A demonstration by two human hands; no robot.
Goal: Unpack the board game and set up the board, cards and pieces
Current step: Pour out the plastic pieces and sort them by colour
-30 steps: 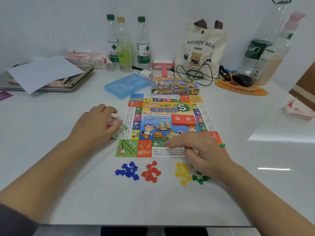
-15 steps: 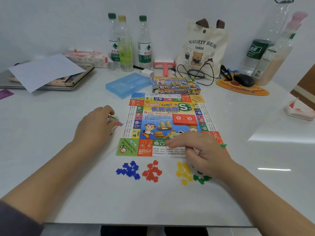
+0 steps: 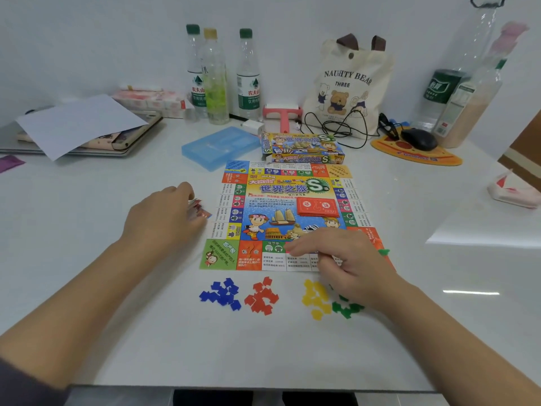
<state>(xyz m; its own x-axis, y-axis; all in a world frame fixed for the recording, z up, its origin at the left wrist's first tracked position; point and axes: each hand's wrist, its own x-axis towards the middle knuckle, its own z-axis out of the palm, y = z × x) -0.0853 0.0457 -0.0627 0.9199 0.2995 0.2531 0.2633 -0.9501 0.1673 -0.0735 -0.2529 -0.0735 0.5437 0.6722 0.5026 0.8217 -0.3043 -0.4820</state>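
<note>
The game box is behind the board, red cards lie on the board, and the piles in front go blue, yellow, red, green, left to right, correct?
Not quite: the head view shows the order as blue pile, red pile, yellow pile, green pile. The game box is behind the board, and the red cards lie on it.

Room right of board (image 3: 281,218); piece piles (image 3: 261,297) (four) block near side.

A dark grey sleeve (image 3: 20,385) is seen far back from the left hand (image 3: 164,218), past the elbow; the forearms behind it and the right hand (image 3: 351,265) are left bare.
</note>
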